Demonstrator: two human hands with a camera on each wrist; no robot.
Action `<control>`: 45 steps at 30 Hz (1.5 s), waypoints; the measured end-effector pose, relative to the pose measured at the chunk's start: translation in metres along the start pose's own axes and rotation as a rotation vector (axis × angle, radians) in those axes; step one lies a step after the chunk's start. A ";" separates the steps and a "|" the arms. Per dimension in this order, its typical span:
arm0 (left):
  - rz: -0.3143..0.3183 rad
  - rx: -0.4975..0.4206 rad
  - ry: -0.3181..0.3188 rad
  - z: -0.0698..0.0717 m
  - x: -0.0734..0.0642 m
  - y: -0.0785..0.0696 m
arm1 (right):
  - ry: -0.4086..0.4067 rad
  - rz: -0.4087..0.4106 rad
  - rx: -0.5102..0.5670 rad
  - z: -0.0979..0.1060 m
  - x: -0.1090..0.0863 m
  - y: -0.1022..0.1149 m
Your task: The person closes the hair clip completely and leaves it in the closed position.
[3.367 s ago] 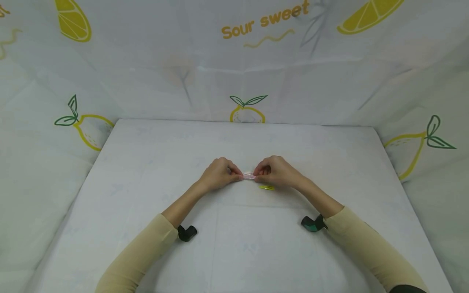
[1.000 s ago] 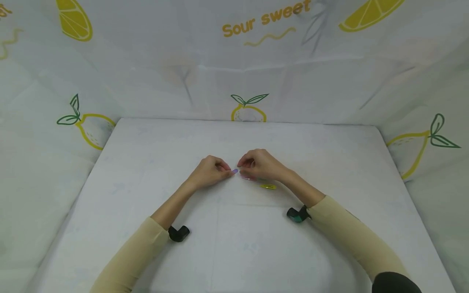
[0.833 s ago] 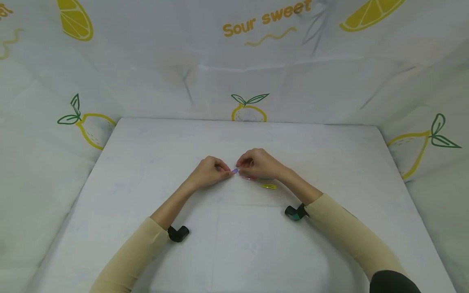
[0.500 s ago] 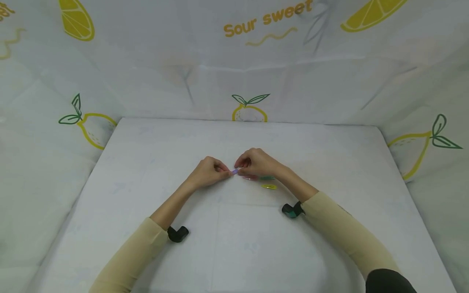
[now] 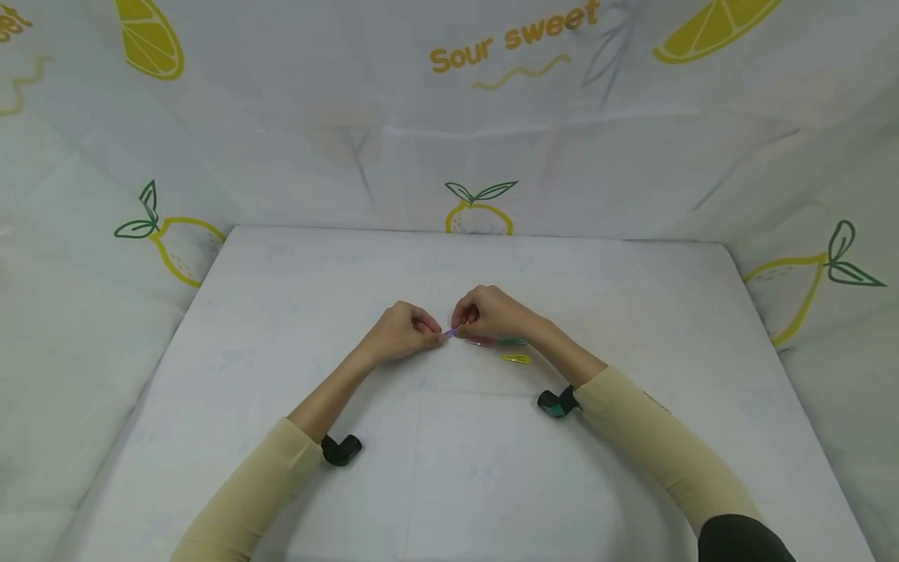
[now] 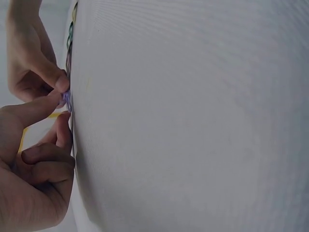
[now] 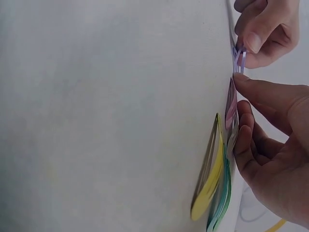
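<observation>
Between my two hands is a purple snap hair clip (image 5: pixel 449 333), low over the white table. My left hand (image 5: pixel 402 331) pinches one end of it between thumb and fingertip. At the other end, the thumb and finger of my right hand (image 5: pixel 493 312) also pinch the clip. The right wrist view shows the slim purple frame (image 7: pixel 240 59) spanning the gap between the fingertips. Just under the right hand lie a pink clip (image 7: pixel 231 106) and a green clip (image 7: pixel 221 193). A yellow clip (image 7: pixel 208 179) lies nearer to me, its loop visible.
The white table (image 5: pixel 435 468) has a cloth backdrop (image 5: pixel 316 156) with lemon prints behind and at both sides. A black wrist camera (image 5: pixel 342 450) sits at the left wrist, and another black camera (image 5: pixel 557 402) at the right one.
Earlier both hands held the pink clip; now it lies on the table and they hold the purple one. The right arm has shifted left, and its fingers have closed on the purple clip.
</observation>
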State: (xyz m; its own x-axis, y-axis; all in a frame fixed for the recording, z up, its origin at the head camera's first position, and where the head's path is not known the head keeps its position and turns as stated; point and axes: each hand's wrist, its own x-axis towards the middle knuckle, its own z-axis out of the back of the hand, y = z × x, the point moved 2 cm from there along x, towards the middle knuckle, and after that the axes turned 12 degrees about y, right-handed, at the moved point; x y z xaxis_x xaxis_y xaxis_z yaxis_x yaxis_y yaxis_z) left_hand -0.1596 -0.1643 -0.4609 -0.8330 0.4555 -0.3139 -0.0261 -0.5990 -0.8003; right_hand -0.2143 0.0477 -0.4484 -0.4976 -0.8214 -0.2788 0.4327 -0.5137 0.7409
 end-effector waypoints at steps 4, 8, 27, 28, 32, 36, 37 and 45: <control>-0.011 0.012 0.002 -0.001 0.000 -0.002 | 0.000 0.016 0.019 -0.001 0.000 0.000; -0.007 0.024 0.006 -0.003 -0.002 -0.005 | -0.001 0.021 0.034 -0.002 0.001 -0.001; -0.090 0.080 -0.065 -0.005 -0.003 -0.013 | -0.101 0.041 0.017 0.003 -0.011 0.001; -0.097 0.083 -0.072 -0.005 -0.003 -0.013 | -0.116 0.045 0.015 0.004 -0.012 0.001; -0.134 0.078 -0.101 -0.005 -0.002 -0.014 | -0.172 0.057 0.030 0.007 -0.019 0.003; -0.174 0.026 -0.130 -0.004 -0.001 -0.016 | -0.210 0.054 0.060 0.011 -0.026 0.007; -0.183 0.013 -0.138 -0.004 -0.001 -0.017 | -0.218 0.050 0.069 0.011 -0.027 0.007; -0.230 -0.040 -0.168 -0.003 -0.001 -0.019 | -0.287 0.050 0.153 0.012 -0.036 0.012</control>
State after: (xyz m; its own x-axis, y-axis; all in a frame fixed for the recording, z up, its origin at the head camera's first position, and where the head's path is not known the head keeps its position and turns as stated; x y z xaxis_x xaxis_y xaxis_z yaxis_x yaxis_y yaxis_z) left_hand -0.1564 -0.1518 -0.4472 -0.8878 0.4589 -0.0357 -0.2055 -0.4646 -0.8613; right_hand -0.2003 0.0739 -0.4226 -0.6796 -0.7300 -0.0727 0.3547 -0.4138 0.8384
